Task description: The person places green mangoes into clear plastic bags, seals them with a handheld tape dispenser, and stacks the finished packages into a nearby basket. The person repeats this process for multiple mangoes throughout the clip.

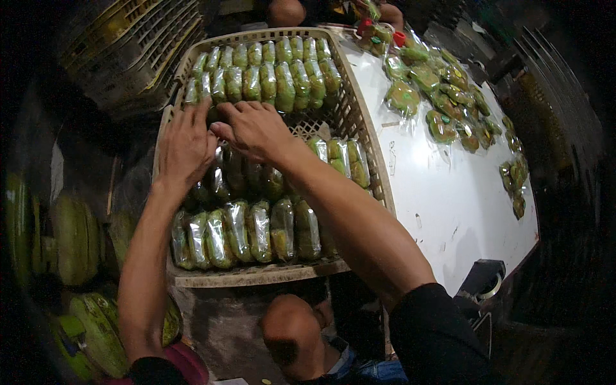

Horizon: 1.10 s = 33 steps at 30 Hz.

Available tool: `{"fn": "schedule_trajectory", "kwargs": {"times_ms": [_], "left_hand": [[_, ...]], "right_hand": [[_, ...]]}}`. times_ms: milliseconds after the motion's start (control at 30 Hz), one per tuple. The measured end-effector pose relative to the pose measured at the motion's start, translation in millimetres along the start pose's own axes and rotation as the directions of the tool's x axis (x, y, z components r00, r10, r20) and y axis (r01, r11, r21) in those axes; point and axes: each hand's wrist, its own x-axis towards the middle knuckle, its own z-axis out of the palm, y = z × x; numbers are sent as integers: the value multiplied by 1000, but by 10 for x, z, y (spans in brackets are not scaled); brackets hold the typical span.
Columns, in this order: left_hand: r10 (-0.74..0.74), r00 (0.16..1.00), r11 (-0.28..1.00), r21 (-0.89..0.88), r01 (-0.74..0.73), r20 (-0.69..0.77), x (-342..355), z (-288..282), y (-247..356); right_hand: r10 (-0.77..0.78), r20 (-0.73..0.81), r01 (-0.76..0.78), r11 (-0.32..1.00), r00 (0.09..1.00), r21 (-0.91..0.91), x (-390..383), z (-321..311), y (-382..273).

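A pale plastic crate [378,160] holds rows of green vegetables packed in clear plastic film. My left hand [186,141] reaches to the left end of the far rows, its fingers bent down at a wrapped green vegetable pack [219,85]. Close beside it my right hand [256,131] has curled fingers at the same row, its thumb pointing to the left hand. Both sets of fingertips are partly hidden among the packs. Nearer to me lie more wrapped packs [237,231], partly shaded by my arms. A short group of packs [346,160] stands near the crate's right wall.
On the right is a white table [423,212] with many bagged green vegetables [443,96] and a tape dispenser [484,282] at its near corner. Another person's hand [390,16] works at the far end. Stacked crates [128,51] stand far left. Large green fruits [96,327] lie lower left.
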Motion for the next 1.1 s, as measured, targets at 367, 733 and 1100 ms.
{"fn": "schedule_trajectory", "kwargs": {"times_ms": [367, 733, 1100], "left_hand": [[-131, 896, 962, -163, 218, 424, -252, 159, -231], [16, 852, 999, 32, -38, 523, 410, -184, 145], [273, 949, 604, -739, -298, -160, 619, -557, 3529]], "right_hand": [[43, 317, -55, 998, 947, 28, -59, 54, -146], [876, -410, -611, 474, 255, 634, -2808, -1529, 1796], [864, -301, -410, 465, 405, 784, -3108, -1962, 1804]]}}
